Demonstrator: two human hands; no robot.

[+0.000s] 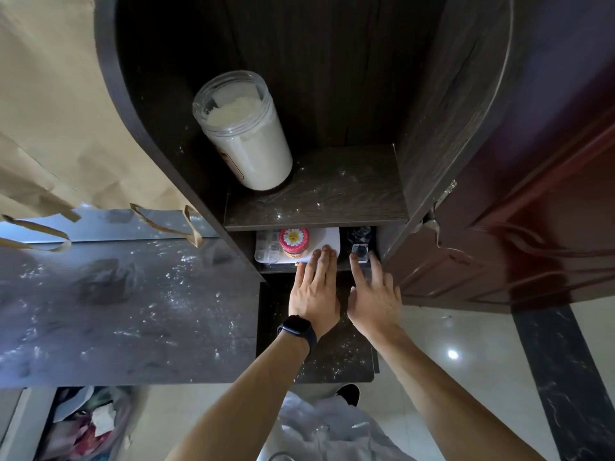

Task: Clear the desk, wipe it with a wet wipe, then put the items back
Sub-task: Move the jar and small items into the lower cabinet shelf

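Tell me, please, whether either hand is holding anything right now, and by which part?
Nothing is held. The left hand lies flat with its fingertips on the white paper; the right hand is spread open, fingertips at the small clear bottle, with no grip closed.

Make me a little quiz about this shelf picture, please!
1. True or false: the big plastic jar has its lid on.
2. Which hand wears the dark watch? A left, B right.
3. Fill in: the small jar's red lid has a ___ on it.

Key: 1 false, it is open, with pale powder inside. 2 A, the left hand; the right hand has a bare wrist. 3 daisy flower.
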